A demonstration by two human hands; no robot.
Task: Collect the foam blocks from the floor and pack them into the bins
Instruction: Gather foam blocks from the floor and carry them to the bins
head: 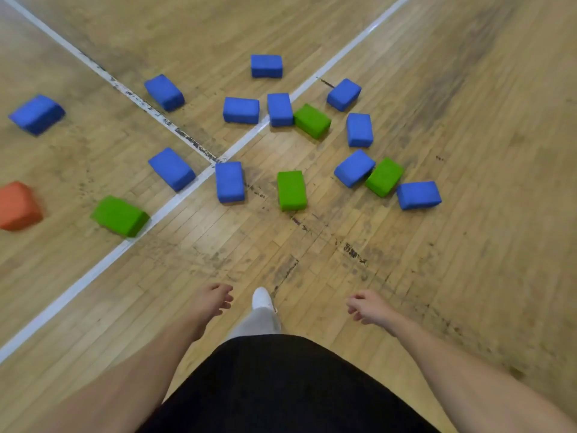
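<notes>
Black clothing (pixel 274 385) is filling the bottom of the head view, and two bare forearms are reaching forward and down on either side of it. On one side the left hand (pixel 215 300) is hanging with its fingers loosely curled, gripping nothing. On the other, the right hand (pixel 367 307) is hanging the same way, empty, its back turned up. Between them a white shoe (pixel 261 298) is pointing forward on the wooden floor (pixel 452 245), right of the long white line (pixel 93 267) that is running from lower left to upper right.

Beyond the hands, the foam blocks are lying scattered on the floor. A green block (pixel 292 190) is sitting right of the line, well ahead of both hands. A blue block (pixel 229 182) is lying beside it, with one corner at the line's edge. More blue and green blocks are lying on both sides of the line. A second green block (pixel 120 216) is resting just left of it, and an orange block (pixel 17 206) is sitting far left, blurred.
</notes>
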